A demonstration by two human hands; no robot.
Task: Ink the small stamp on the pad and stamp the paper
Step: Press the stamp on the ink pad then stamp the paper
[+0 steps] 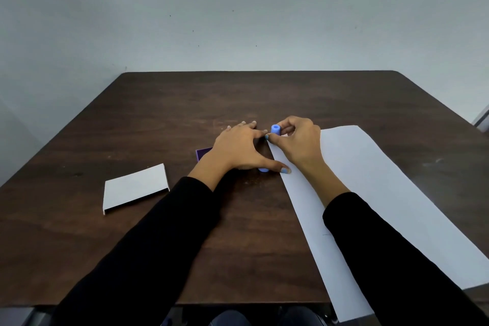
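Note:
My right hand (299, 140) pinches a small blue cylindrical stamp (275, 129) upright at the far left corner of the white paper (370, 193). My left hand (243, 148) lies spread flat on the table beside it, fingers apart, its thumb touching the paper's left edge. Under that hand a purple ink pad (202, 153) shows only one corner. A second blue piece (263, 169) peeks out below the left thumb; I cannot tell what it is.
A white cardboard sleeve (136, 186) lies on the dark wooden table (158, 114) at the left. The paper's near end hangs over the table's front edge. A plain wall stands behind the table.

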